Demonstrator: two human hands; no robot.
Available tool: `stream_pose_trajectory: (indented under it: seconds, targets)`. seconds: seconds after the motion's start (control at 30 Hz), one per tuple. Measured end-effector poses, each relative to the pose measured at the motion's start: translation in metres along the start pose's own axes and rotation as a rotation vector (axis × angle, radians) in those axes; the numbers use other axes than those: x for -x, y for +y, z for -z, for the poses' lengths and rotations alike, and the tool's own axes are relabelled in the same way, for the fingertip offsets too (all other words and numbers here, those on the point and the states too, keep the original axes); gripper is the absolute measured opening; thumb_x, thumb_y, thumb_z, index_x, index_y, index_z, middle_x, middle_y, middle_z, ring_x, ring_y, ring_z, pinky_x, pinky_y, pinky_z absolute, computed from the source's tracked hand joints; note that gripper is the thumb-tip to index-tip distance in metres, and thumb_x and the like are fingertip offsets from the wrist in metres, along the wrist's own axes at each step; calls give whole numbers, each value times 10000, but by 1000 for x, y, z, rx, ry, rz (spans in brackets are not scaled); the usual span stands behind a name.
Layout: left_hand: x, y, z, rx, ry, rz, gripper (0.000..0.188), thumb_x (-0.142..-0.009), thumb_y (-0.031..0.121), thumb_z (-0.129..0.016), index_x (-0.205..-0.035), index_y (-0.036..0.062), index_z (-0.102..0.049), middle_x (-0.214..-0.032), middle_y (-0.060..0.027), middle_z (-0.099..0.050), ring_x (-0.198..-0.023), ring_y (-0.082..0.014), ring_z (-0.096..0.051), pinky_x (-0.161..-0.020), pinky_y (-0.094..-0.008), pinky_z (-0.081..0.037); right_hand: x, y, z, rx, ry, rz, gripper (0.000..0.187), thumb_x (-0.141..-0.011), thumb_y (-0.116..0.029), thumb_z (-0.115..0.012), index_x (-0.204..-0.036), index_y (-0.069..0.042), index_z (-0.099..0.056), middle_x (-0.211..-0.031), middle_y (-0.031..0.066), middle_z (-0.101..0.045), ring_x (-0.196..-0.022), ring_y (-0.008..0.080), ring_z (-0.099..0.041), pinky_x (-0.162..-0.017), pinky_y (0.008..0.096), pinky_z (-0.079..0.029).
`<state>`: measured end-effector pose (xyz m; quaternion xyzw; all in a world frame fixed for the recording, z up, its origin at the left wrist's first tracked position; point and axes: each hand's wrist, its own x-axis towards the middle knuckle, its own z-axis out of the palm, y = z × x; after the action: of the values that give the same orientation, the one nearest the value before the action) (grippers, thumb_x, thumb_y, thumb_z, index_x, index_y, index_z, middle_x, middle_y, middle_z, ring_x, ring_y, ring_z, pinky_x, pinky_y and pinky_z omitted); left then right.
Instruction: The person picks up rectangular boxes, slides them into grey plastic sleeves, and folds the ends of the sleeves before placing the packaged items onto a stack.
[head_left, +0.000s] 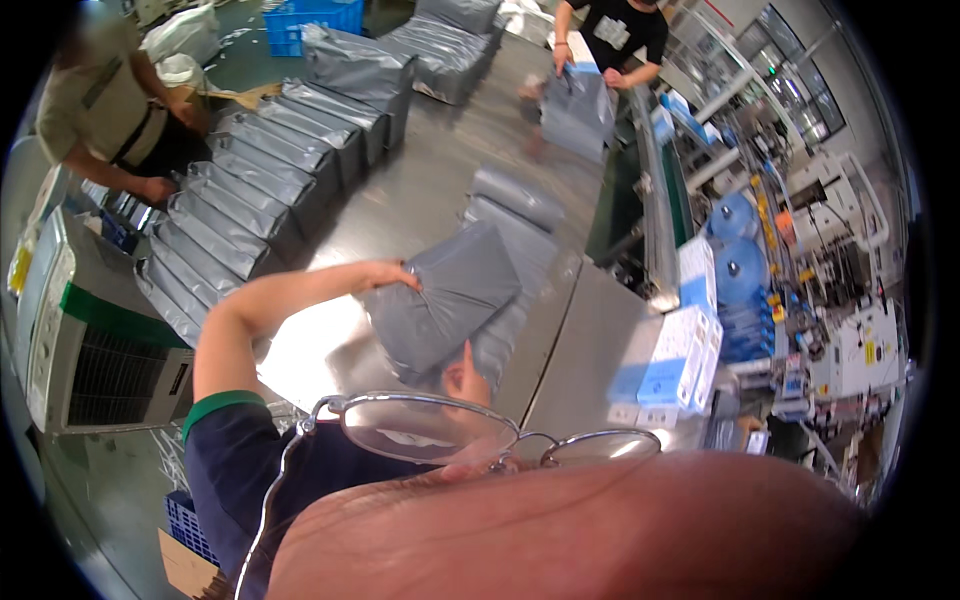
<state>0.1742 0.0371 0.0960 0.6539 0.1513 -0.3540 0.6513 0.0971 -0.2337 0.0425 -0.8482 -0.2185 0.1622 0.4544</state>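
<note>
A grey plastic bag (450, 290), filled out and creased at its middle, is tilted up over the metal table. My left hand (393, 275) grips its upper left edge, with the thumb on the near face. At the bag's lower edge is my right hand (465, 380), its index finger stretched up against the plastic and the other fingers partly curled. Behind the bag, a stack of flat grey bags (515, 235) lies on the table. Eyeglasses (430, 425) cover part of my right hand and forearm.
A row of filled grey bags (240, 190) lines the metal table's (440, 150) left side, near one person (110, 110). Across the table another person (610, 50) handles a grey bag (578, 110). White-and-blue boxes (675, 365) stand at right, beside a conveyor (655, 200) and machinery (840, 210).
</note>
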Motion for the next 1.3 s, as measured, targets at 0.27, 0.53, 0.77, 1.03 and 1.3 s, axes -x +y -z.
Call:
stream_pose_trajectory:
  seconds: [0.27, 0.53, 0.77, 1.03, 1.3]
  targets:
    - [99, 193, 251, -1419, 733, -800, 575, -466, 2, -546, -1032, 35, -449, -1005, -158, -487, -964, -301, -443, -820, -334, -358, -4, 54, 8, 56, 61, -111, 526, -722, -121, -519, -1207, -134, -317, -679, 67, -535, -596, 178, -535, -549, 300, -426]
    - [-7, 238, 414, -1707, 1104, -516, 448, -662, 24, -471, -1099, 121, -448, -1148, -108, -396, -1100, -291, -322, -929, -406, -259, 45, 94, 15, 269, 304, -352, 489, -720, -129, -522, -1176, -204, -364, -662, 80, -535, -550, 211, -517, -532, 320, -424]
    - [19, 110, 568, -1490, 1115, -849, 421, -756, -25, -306, -1165, 51, -372, -1206, -114, -365, -1108, -239, -351, -921, -322, -279, 49, 84, 179, 632, 952, -202, 446, -689, -71, -531, -1111, -8, -402, -992, 175, -477, -890, 276, -481, -752, 329, -390]
    - [16, 35, 146, -1003, 864, -1028, 492, -613, -95, -297, -1074, -10, -447, -1108, -142, -454, -1015, -252, -425, -862, -294, -313, 104, 170, 367, 491, 669, -1138, 965, -507, -406, -684, -1248, -66, -167, -1166, 223, -345, -1110, 309, -318, -906, 406, -254]
    - [5, -109, -45, -682, 589, -689, 213, -656, -15, -468, -857, 25, -529, -748, -145, -502, -736, -298, -486, -640, -352, -399, 77, 103, 301, 347, 762, -649, 974, -465, -144, -694, -1250, -24, -130, -1134, 180, -411, -1022, 290, -414, -851, 376, -302]
